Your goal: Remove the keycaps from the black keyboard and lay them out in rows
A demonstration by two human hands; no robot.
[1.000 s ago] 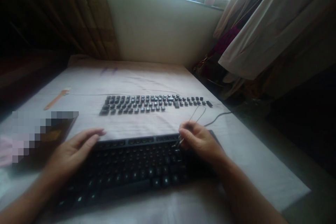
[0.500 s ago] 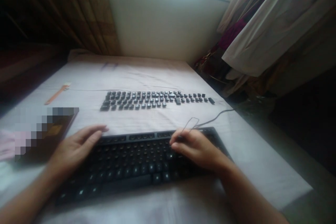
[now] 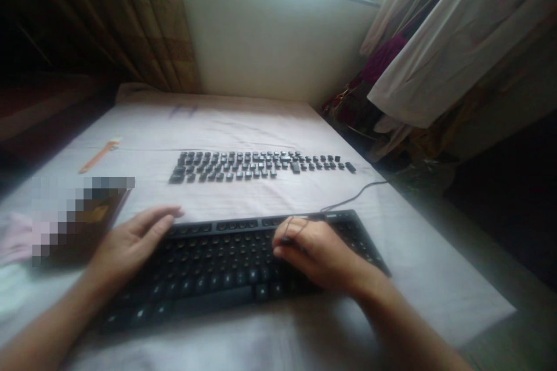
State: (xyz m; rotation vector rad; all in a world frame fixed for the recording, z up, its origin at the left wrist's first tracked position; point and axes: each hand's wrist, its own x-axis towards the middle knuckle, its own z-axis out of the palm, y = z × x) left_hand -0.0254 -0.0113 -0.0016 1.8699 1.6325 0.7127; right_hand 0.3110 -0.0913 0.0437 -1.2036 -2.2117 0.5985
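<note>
At my far left lies a crumpled pale-pink cloth (image 3: 17, 237), with an orange-handled brush with pale bristles (image 3: 99, 156) farther back on the white cloth-covered table (image 3: 243, 122). My left hand (image 3: 134, 237) rests at the left end of the black plastic keyboard (image 3: 213, 266), fingers stretched out and loosely together, thumb slightly apart, gripping nothing. The keyboard lies right in front of me, bare sockets showing in its upper rows and caps on the lower ones. Beyond it, loose black keycaps (image 3: 248, 175) stand in rows. My right hand (image 3: 319, 249) is over the keyboard's right part, thumb and fingertips pinching a thin wire tool (image 3: 289, 226); I can't tell whether its tip touches a key. Near the keyboard's back edge, a thin black cable (image 3: 357, 192) curves off to the right.
</note>
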